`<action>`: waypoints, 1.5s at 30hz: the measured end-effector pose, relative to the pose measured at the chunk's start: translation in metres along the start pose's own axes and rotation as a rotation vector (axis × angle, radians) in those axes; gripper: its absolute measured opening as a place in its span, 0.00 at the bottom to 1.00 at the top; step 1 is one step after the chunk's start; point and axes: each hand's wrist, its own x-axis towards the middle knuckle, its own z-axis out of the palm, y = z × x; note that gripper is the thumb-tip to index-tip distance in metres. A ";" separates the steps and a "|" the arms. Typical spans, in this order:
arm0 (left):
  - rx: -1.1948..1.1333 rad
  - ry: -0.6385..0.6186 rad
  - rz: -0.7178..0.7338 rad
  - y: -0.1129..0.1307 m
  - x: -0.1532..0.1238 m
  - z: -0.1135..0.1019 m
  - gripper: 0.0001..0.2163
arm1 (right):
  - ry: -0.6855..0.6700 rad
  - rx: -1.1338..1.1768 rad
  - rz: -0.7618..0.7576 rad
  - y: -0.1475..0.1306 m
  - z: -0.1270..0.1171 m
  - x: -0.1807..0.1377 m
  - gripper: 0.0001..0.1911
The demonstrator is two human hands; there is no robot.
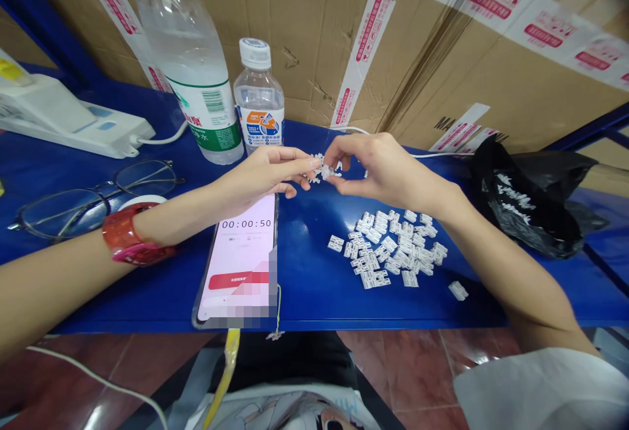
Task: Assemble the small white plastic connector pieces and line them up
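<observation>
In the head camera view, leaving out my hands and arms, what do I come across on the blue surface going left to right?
White power strip → large bottle → smaller white-capped bottle → scattered white pieces → black plastic bag. I've skipped things whose places overlap.

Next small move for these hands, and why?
I'd suggest a gentle press by the right hand on the small white pieces: it pinches them right where the left hand meets it, while the loose pile lies untouched on the table. Too small to tell whether they're joined.
</observation>
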 end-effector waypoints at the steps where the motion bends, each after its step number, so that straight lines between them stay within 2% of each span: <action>1: -0.016 -0.025 -0.019 0.000 0.000 0.001 0.14 | 0.049 0.007 -0.017 0.000 0.001 0.000 0.05; 5: -0.102 -0.121 -0.050 0.001 0.000 0.004 0.14 | 0.183 0.004 -0.073 -0.002 0.009 0.001 0.08; 9: -0.116 -0.114 -0.021 0.001 0.000 0.003 0.11 | 0.192 0.020 -0.085 0.000 0.008 0.002 0.10; 11: -0.091 -0.109 -0.016 0.000 0.001 0.001 0.10 | 0.157 0.034 -0.062 0.007 0.004 0.002 0.11; 14: -0.054 -0.105 -0.017 -0.002 0.002 -0.003 0.11 | 0.019 -0.024 0.006 0.027 0.001 0.004 0.06; 18: -0.036 -0.090 -0.008 -0.005 0.004 -0.004 0.09 | -0.209 -0.162 0.126 0.052 0.012 0.008 0.08; 20: -0.037 -0.081 -0.003 -0.004 0.004 -0.003 0.07 | -0.264 -0.173 0.156 0.056 0.019 0.009 0.09; 29: -0.012 -0.090 -0.039 -0.003 0.000 -0.003 0.06 | -0.250 -0.094 0.213 0.045 0.021 0.010 0.08; 34: -0.044 -0.037 -0.071 -0.004 0.002 -0.004 0.14 | -0.265 -0.026 0.151 0.045 0.021 0.008 0.10; 37: -0.034 -0.040 -0.072 -0.003 0.002 -0.004 0.12 | -0.289 0.011 0.094 0.044 0.023 0.009 0.08; 45: -0.006 0.005 -0.013 -0.007 0.005 -0.003 0.10 | -0.232 -0.023 0.150 0.041 0.028 0.011 0.06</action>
